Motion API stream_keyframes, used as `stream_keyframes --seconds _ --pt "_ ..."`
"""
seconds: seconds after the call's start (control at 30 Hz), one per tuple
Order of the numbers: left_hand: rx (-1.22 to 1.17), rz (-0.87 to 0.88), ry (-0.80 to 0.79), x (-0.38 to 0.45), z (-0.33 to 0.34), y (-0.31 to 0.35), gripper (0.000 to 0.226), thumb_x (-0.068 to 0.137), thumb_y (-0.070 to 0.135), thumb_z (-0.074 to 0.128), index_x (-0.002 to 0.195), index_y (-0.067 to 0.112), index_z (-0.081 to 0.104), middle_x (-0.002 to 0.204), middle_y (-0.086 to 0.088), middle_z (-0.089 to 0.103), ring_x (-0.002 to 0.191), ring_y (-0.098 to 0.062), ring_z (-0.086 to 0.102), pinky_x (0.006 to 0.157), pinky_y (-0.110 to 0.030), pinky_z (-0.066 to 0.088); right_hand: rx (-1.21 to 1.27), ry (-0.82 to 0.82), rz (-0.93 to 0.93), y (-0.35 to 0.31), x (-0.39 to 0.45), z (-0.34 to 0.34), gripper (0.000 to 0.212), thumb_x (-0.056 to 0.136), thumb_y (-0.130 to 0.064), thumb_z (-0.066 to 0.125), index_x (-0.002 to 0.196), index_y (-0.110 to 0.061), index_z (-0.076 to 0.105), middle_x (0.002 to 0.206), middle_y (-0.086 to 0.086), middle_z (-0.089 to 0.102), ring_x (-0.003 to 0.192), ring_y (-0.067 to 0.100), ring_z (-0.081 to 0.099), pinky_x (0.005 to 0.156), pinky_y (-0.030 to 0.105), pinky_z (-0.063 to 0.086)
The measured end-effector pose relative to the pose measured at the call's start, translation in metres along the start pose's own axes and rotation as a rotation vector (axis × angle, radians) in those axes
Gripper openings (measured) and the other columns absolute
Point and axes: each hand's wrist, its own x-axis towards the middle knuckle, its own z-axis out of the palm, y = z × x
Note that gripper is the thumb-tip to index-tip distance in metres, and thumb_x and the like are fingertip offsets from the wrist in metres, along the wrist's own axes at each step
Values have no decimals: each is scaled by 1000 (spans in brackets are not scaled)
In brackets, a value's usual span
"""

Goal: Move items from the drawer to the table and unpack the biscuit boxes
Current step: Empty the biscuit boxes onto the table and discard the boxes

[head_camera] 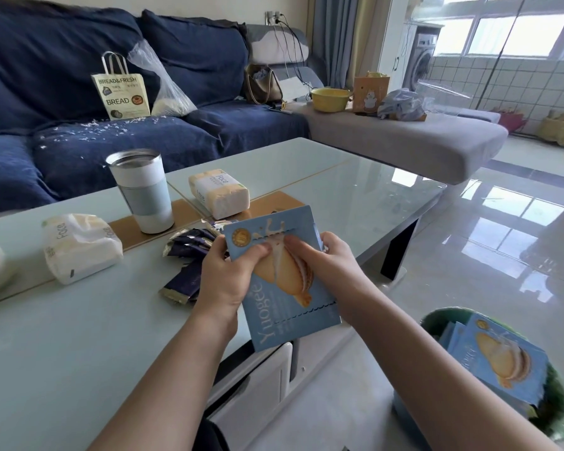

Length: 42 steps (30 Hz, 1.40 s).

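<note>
I hold a light-blue biscuit box (293, 317) over the table's near edge, its printed face up. My left hand (232, 275) grips its left side with the thumb on top. My right hand (323, 262) grips the right side, thumb pressing near the perforated strip. Behind the box, several dark-blue biscuit packets (189, 255) lie on the glass table (79, 336). Another blue biscuit box (502, 359) lies in a green bin (560, 405) at the lower right. The white drawer front (258, 385) shows below the table edge.
On the table stand a white tumbler (144, 190) and two tissue packs (79, 245) (220, 193). A blue sofa (79, 60) with a paper bread bag (121, 92) lies behind. A grey chaise (404, 138) carries a yellow bowl (329, 99).
</note>
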Motion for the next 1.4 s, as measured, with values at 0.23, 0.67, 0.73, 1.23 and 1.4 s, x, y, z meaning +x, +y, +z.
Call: stream_keyframes --seconds 0.23,0.67,0.73,1.23,1.4 --pt "-76 -107 -25 0 -4 3 29 81 18 74 108 11 67 88 -8 73 68 -20 69 60 -31 54 81 -58 58 -2 5 -4 41 77 -50 73 85 -13 57 74 5 64 64 18 62 62 34 52" --pt "-156 -211 -133 0 -4 3 35 82 19 72 116 9 68 105 -17 73 81 -29 71 65 -35 58 169 -138 156 -3 6 -16 53 84 -47 70 110 -1 64 88 9 63 81 23 61 80 43 54" --pt "-144 -184 -115 0 -4 1 39 82 18 72 118 6 65 106 -19 72 83 -31 71 67 -36 57 93 -50 107 -2 8 -14 42 84 -45 70 98 -6 67 78 3 67 69 17 63 67 33 53" --pt "-99 -77 -24 0 -2 -1 34 79 16 76 109 8 62 83 -7 75 67 -23 72 54 -33 55 -284 191 -120 -12 7 -22 33 73 -37 81 91 -20 58 93 -4 57 83 12 55 61 24 45" --pt "-63 -15 35 1 -4 -3 23 80 17 77 99 14 64 86 -7 74 69 -22 72 58 -32 56 -401 229 -170 -17 0 -18 35 76 -40 78 95 -20 58 86 -11 50 83 11 51 66 26 41"
